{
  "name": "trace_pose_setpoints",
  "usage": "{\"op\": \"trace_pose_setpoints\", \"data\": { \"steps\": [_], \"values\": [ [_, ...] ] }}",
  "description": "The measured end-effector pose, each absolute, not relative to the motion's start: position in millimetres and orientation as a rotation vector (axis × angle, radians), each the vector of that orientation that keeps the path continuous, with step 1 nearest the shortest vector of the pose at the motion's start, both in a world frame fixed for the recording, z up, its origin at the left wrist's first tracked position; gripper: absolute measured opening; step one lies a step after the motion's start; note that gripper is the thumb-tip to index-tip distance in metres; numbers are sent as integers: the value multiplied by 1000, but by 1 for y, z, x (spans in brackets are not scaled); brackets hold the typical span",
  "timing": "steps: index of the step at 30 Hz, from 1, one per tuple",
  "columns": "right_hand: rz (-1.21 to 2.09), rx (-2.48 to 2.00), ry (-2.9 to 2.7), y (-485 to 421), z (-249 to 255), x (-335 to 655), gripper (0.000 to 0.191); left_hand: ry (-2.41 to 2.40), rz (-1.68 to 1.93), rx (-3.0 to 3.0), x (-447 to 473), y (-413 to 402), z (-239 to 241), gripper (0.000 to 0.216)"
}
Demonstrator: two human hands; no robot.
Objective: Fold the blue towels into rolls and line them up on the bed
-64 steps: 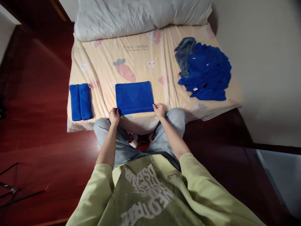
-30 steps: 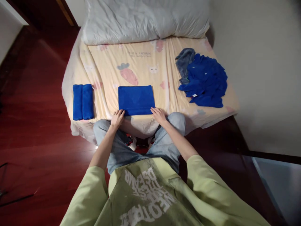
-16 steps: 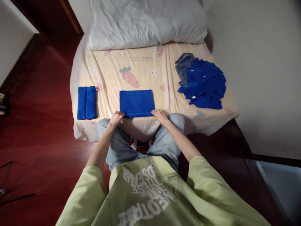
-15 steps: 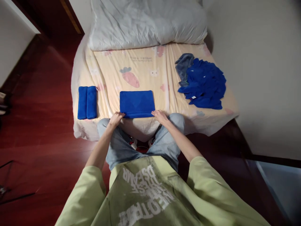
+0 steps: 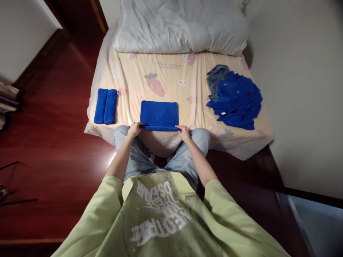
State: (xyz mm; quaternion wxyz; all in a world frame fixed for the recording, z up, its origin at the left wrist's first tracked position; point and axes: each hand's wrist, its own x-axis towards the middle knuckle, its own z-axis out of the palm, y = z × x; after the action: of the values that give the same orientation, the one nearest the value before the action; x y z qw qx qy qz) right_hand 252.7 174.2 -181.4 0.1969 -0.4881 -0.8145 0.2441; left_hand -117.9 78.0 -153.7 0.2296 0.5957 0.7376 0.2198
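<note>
Left hand and right hand pinch near corners of blue cloth, flat on bed. Two blue bundles side by side, left; crumpled blue heap right, grey cloth against it.

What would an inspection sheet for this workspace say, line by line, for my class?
Surface: cream patterned sheet, wrinkled in places.
Work items: folded blue cloth near the front edge; pair of blue bundles to its left.
Clutter: loose blue heap and grey cloth at right.
Hands: left hand and right hand hold opposite ends of the cloth's near edge.
Cables: none clearly identifiable.
Surroundings: pale bedding behind, dark red floor, plain wall at right, thin black frame at lower left.
</note>
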Motion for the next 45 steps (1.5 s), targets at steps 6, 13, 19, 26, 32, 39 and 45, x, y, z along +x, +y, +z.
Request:
{"op": "trace_pose_setpoints", "data": {
  "steps": [6, 13, 19, 26, 32, 39, 45],
  "values": [
    [843, -1434, -2037, 179, -188, 253, 38, 2099, 800, 1459, -113, 77, -159, 42],
    [989, -1477, -1752, 185, -191, 250, 18, 2056, 992, 1265, -119, 75, -159, 27],
    [983, -1461, -1723, 184, -193, 249, 28, 2128, 891, 1217, -119, 79, -160, 23],
    [998, -1508, -1668, 188, -196, 248, 34, 2232, 733, 1202, -112, 81, -160, 18],
    [994, -1519, -1628, 191, -201, 245, 34, 2278, 707, 1159, -109, 80, -164, 20],
    [921, -1599, -1625, 190, -202, 240, 30, 2294, 700, 1150, -108, 81, -166, 24],
    [911, -1615, -1620, 191, -203, 240, 23, 2299, 689, 1152, -107, 83, -166, 26]
  ]
}}
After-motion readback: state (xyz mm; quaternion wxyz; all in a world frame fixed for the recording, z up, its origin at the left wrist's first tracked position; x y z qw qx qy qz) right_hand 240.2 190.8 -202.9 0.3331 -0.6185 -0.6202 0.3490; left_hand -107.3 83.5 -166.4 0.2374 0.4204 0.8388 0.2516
